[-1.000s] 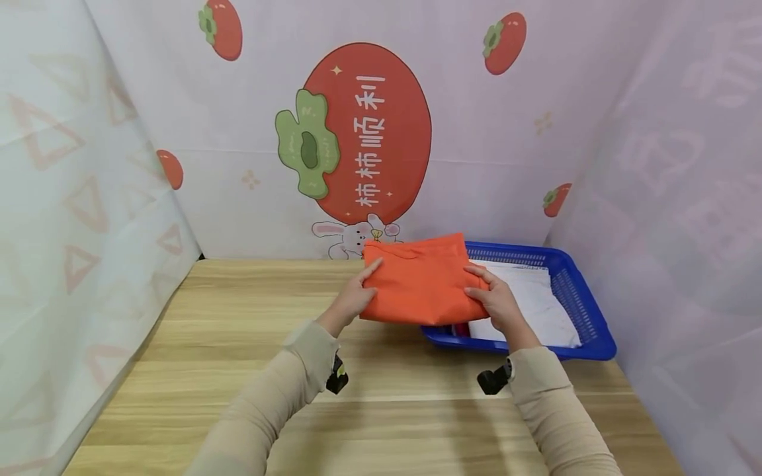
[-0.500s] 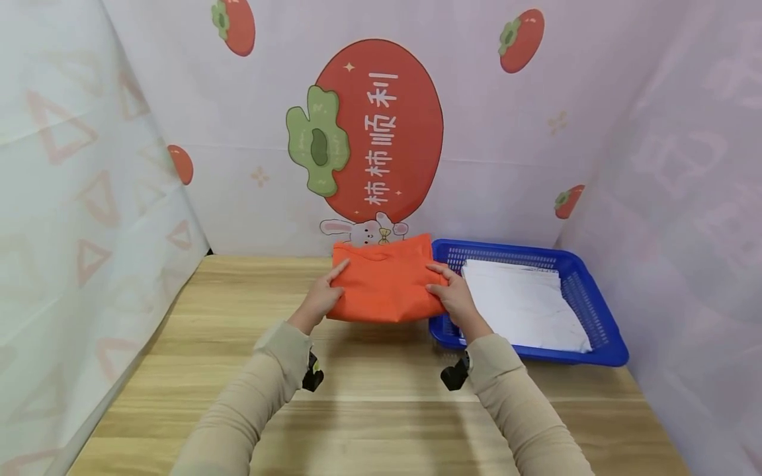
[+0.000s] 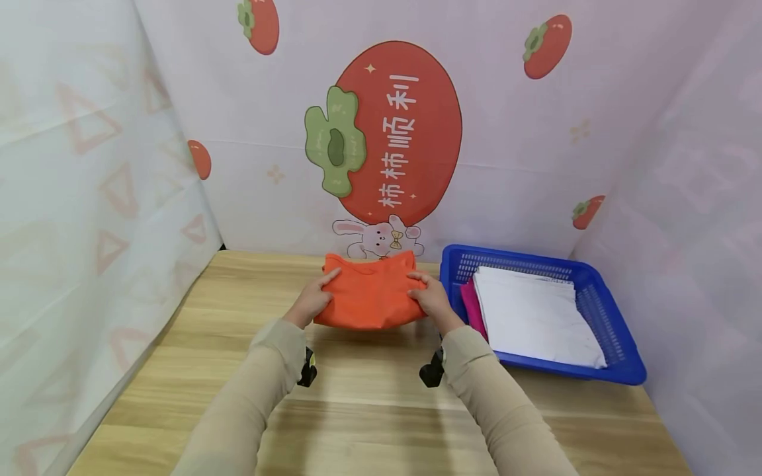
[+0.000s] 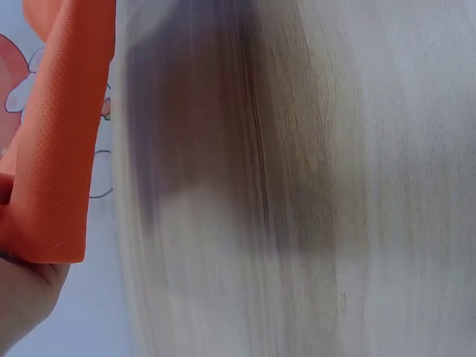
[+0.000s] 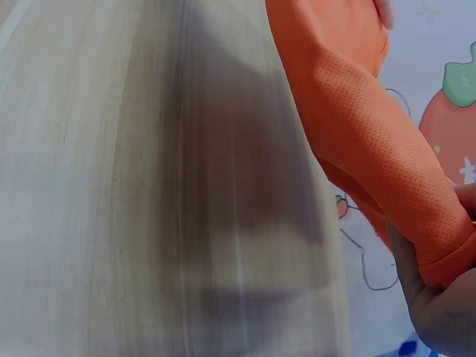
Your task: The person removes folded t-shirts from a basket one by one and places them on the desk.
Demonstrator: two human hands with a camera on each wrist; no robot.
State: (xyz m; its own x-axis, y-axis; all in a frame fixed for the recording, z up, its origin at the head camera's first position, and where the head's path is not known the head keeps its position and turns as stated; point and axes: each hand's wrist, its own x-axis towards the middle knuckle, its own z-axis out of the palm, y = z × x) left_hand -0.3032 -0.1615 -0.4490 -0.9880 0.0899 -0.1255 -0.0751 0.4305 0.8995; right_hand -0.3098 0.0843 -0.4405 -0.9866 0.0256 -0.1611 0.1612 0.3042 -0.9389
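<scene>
Presently I am holding a folded, orange, dimpled fabric piece (image 3: pixel 372 297) above the pale wood-grain tabletop (image 3: pixel 357 416), at my 12 o'clock. My left grip (image 3: pixel 311 299) is pinching its 9 o'clock edge, and my right grip (image 3: pixel 431 301) is pinching its 3 o'clock edge. At my 2 o'clock, a blue rectangular perforated basket (image 3: pixel 613 324) is holding folded white cloth (image 3: pixel 536 317), with magenta cloth (image 3: pixel 472 307) showing at its 9 o'clock side.

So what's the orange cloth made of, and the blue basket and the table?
Cloth: soft-looking matte fabric, given its folds and tiny dimples. Basket: probably smooth plastic, with rows of small holes. Table: satiny wood or wood print, with streaky grain; I can't tell which.
</scene>
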